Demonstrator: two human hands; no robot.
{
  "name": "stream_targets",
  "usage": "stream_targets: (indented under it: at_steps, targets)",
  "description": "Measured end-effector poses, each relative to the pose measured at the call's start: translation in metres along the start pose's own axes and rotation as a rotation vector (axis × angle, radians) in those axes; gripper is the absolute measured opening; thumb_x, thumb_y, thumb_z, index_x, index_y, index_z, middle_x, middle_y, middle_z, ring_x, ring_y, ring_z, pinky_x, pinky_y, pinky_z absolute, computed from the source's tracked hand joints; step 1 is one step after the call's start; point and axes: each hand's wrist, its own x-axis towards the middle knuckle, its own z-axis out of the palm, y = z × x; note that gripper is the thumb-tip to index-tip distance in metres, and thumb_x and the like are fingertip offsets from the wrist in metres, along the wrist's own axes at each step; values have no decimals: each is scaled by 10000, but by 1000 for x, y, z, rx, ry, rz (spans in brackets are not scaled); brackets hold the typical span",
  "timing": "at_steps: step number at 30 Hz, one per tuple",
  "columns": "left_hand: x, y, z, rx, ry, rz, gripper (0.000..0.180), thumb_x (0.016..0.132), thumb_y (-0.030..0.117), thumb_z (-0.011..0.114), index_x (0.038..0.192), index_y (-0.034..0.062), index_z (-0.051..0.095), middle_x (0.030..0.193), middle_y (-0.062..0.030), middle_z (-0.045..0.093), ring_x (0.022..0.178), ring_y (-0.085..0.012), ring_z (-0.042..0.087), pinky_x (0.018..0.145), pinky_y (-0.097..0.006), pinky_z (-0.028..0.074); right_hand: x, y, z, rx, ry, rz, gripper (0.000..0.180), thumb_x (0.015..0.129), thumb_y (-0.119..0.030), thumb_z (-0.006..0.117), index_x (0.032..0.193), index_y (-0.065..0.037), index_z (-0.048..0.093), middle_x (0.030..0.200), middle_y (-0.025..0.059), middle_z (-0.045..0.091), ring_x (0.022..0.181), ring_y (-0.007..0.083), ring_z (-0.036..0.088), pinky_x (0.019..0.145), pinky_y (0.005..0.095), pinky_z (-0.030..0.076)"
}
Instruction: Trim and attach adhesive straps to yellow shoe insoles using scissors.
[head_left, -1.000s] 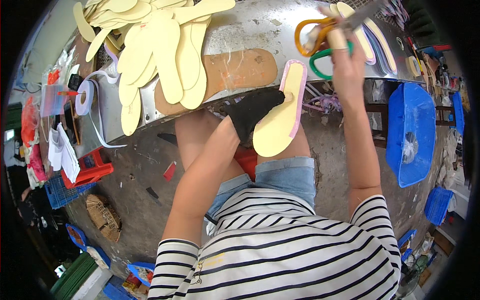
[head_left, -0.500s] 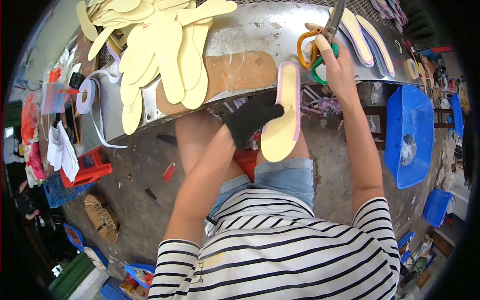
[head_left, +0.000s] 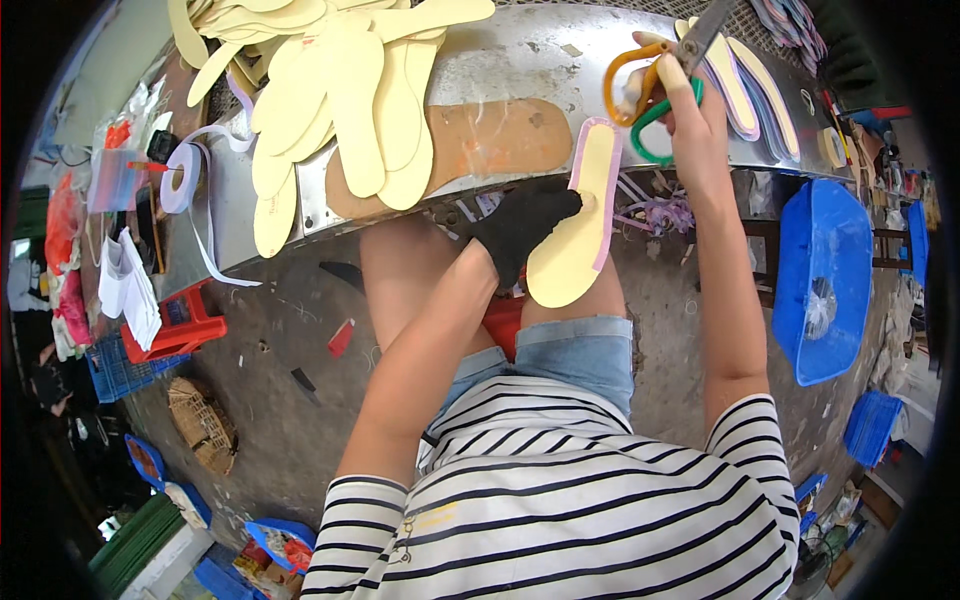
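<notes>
Two hands are busy in my view: the left hand, black-gloved, pinches closed on a yellow insole, thumb on top, probably to leave its pink border uncovered. The right hand curls round the scissors by their handles, blades angled away, likely for safety. I judge the insole, held by the surface's front edge, has turning room rightward.

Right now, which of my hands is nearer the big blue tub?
Right. Your right hand, gripping scissors, is left of the blue tub; your left hand, holding a pink-edged insole, is farther left.
</notes>
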Motion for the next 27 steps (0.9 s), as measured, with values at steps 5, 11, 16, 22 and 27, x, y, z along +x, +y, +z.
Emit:
stream_targets:
  at_steps: [5, 11, 16, 22, 27]
  targets:
    - [1, 2, 1, 46, -17, 37, 267, 844, 204, 583, 1018, 4, 614, 839, -33, 624, 707, -98, 578, 625, -259, 471, -5, 21, 3, -206, -130, -81, 351, 897, -236, 471, 1102, 38, 549, 800, 47, 587, 713, 102, 537, 655, 254, 450]
    - [-1, 1, 4, 20, 30, 16, 276, 835, 187, 581, 1020, -13, 620, 808, -47, 622, 668, -103, 574, 601, -256, 465, -7, 15, 8, -256, -115, -119, 367, 906, -257, 463, 1093, 46, 553, 766, 50, 587, 682, 102, 534, 627, 242, 432]
    - [-7, -11, -8, 142, -60, -40, 242, 859, 198, 554, 982, -8, 587, 656, -26, 540, 480, -97, 485, 450, -247, 406, 19, 41, -19, -209, -63, -55, 360, 910, -259, 459, 1084, 38, 562, 771, 40, 587, 729, 98, 537, 638, 233, 424]
    - [-9, -4, 2, -89, 90, -4, 188, 861, 193, 541, 886, 13, 592, 610, -13, 510, 476, -92, 472, 441, -234, 382, -21, -4, -3, -124, -145, 128, 352, 895, -222, 451, 1097, 48, 554, 770, 47, 580, 734, 109, 534, 664, 235, 428]
    - [-5, 0, -2, -60, 123, 18, 168, 854, 192, 549, 830, 30, 585, 608, -11, 504, 461, -86, 457, 428, -233, 371, 24, 25, -40, -26, 32, 33, 377, 886, -241, 436, 1100, 40, 567, 804, 68, 612, 707, 128, 580, 643, 244, 455]
